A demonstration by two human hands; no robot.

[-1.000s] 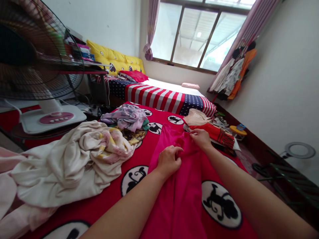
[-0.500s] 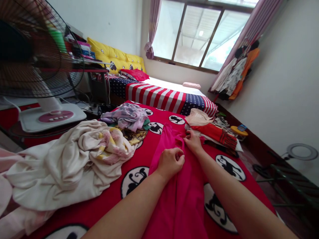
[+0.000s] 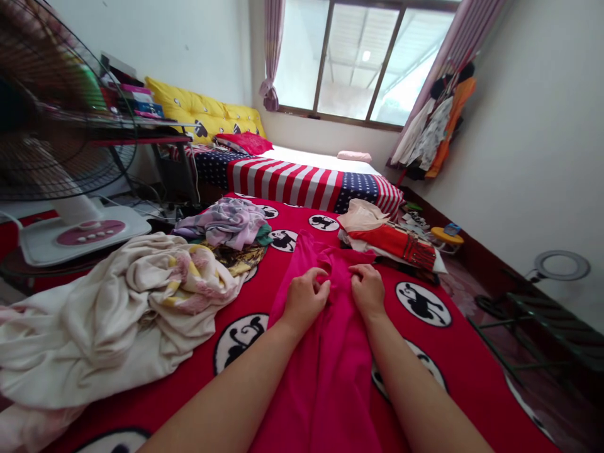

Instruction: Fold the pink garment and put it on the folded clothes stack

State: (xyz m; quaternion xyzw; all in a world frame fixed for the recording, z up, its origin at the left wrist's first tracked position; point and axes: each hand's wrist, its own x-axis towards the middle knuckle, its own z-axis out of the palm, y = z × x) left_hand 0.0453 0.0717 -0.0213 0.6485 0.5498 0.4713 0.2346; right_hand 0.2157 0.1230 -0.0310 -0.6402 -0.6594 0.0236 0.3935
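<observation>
A bright pink garment [image 3: 325,371] lies lengthwise on the red bedspread [image 3: 462,371] in front of me. My left hand [image 3: 304,296] is closed, pinching a fold of the pink cloth near its far end. Close beside it, my right hand [image 3: 367,288] also grips the pink fabric with curled fingers. The two hands are a small gap apart, with bunched cloth between them.
A cream blanket pile [image 3: 117,308] lies to the left, with a lilac and patterned heap [image 3: 231,223] behind it. Folded red and beige clothes [image 3: 391,239] sit to the right. A fan [image 3: 56,132] stands far left. A flag-patterned bed [image 3: 302,179] is beyond.
My right hand has drawn back from the far right part of the garment toward my left hand. The pink cloth is now narrower, and the view has shifted a little.
</observation>
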